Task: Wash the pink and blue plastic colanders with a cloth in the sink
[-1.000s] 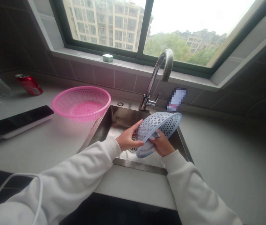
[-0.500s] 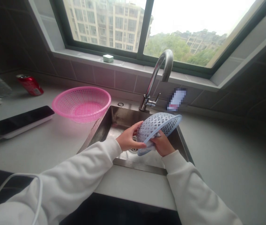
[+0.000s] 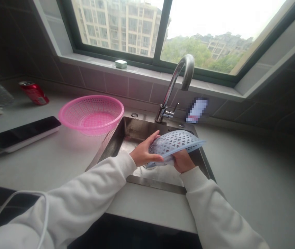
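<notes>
Head view: blue colander (image 3: 175, 142) tilted, mouth mostly down, over the sink (image 3: 136, 126). Left grip (image 3: 145, 153) clasps its left side, thumb at the rim. Right grip (image 3: 183, 162) sits beneath, fingers hidden by the colander; cannot tell whether clenched.

A grey countertop (image 3: 251, 169) carries a pink basket (image 3: 95, 119), a red can (image 3: 35, 92) and a black-topped device (image 3: 28, 133).

Light blue basket (image 3: 176, 141), round, pierced all over with small holes; tipped mostly upside down with slanted rim; held over sink (image 3: 155, 183).
</notes>
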### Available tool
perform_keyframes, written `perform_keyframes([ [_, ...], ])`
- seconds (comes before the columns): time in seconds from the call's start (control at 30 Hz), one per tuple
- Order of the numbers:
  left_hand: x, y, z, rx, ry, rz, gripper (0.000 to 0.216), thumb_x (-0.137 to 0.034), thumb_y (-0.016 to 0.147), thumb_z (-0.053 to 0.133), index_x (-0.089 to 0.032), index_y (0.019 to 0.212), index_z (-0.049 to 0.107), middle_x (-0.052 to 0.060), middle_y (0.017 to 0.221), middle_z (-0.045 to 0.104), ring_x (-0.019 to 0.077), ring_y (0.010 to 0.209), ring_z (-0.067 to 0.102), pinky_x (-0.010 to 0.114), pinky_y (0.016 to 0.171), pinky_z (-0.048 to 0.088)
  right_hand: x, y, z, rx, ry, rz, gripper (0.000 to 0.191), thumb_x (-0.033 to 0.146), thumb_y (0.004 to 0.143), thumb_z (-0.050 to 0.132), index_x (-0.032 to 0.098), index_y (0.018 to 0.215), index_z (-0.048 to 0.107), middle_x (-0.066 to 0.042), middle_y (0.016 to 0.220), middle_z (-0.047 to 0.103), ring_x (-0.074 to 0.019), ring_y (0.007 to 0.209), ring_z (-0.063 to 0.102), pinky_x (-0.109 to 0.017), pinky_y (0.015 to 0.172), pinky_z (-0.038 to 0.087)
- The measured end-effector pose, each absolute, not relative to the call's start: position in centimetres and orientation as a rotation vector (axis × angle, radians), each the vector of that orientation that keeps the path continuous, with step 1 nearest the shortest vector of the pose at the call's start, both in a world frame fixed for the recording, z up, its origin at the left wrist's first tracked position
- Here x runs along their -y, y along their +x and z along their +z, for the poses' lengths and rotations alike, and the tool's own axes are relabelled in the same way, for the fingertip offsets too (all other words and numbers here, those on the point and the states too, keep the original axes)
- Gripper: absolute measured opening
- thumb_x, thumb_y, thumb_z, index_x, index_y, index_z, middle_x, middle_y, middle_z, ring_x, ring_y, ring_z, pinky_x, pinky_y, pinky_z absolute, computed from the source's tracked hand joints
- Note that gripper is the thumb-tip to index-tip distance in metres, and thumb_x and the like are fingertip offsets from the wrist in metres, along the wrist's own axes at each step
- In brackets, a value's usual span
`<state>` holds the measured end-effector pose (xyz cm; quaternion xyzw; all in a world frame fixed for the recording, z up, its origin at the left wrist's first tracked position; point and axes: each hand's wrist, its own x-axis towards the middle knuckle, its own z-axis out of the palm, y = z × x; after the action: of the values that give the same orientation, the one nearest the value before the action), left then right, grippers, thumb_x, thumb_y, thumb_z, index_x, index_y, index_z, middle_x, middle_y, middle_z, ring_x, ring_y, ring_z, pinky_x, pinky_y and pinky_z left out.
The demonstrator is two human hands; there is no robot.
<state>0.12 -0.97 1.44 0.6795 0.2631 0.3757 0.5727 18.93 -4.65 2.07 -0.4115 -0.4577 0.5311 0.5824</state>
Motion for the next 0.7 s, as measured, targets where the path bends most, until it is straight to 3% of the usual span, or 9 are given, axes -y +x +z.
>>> perform_keyframes([
  [0.13, 0.9, 0.3, 1.1, -0.648, 1.65, 0.839, 0.113, -0.051, 0.058, 0.089, -0.022, 0.153, 0.035, 0.017, 0.158, 0.036, 0.0401, 0.145, 0.033, 0.056, 0.121, 0.024, 4.5, 19.0, 2.6, 0.824, -0.896, 1.249, 0.045, 0.039, 0.063, 0.084, 0.026, 0.103, 0.07, -0.003, 0.101, 0.077, -0.0324, 0.108, 0.068, -0.052, 0.096, 0.056],
  [0.3, 1.4, 0.9, 0.8, -0.629, 1.54, 0.886, 0.113, -0.046, 0.056, 0.091, -0.02, 0.15, 0.035, 0.019, 0.147, 0.047, 0.0378, 0.13, 0.051, 0.053, 0.111, 0.04, 4.4, 18.6, 1.6, 0.871, -0.94, 1.277, 0.041, 0.032, 0.06, 0.086, 0.026, 0.098, 0.07, -0.002, 0.094, 0.076, -0.0289, 0.1, 0.071, -0.049, 0.098, 0.055],
  [0.43, 1.6, 1.0, 1.2, -0.65, 1.529, 0.907, 0.11, -0.043, 0.056, 0.091, -0.017, 0.149, 0.037, 0.019, 0.146, 0.048, 0.0383, 0.132, 0.049, 0.053, 0.113, 0.038, 4.3, 18.9, 1.3, 0.94, -1.028, 1.253, 0.044, 0.023, 0.055, 0.088, 0.025, 0.095, 0.07, 0.0, 0.093, 0.076, -0.0264, 0.094, 0.071, -0.048, 0.098, 0.055],
  [0.6, 1.6, 0.9, 1.1, -0.617, 1.553, 0.876, 0.109, -0.04, 0.057, 0.092, -0.023, 0.15, 0.038, 0.016, 0.149, 0.047, 0.0381, 0.136, 0.046, 0.054, 0.116, 0.035, 4.3, 19.2, 1.8, 0.806, -0.891, 1.247, 0.041, 0.036, 0.062, 0.085, 0.026, 0.099, 0.069, -0.002, 0.093, 0.076, -0.0297, 0.099, 0.071, -0.05, 0.093, 0.057],
  [0.7, 1.5, 0.9, 0.9, -0.642, 1.544, 0.878, 0.111, -0.044, 0.057, 0.091, -0.021, 0.151, 0.037, 0.018, 0.15, 0.046, 0.0385, 0.135, 0.047, 0.054, 0.114, 0.037, 4.4, 18.9, 1.4, 0.922, -0.971, 1.279, 0.043, 0.03, 0.058, 0.087, 0.025, 0.097, 0.07, -0.003, 0.095, 0.076, -0.0293, 0.097, 0.071, -0.05, 0.097, 0.055],
])
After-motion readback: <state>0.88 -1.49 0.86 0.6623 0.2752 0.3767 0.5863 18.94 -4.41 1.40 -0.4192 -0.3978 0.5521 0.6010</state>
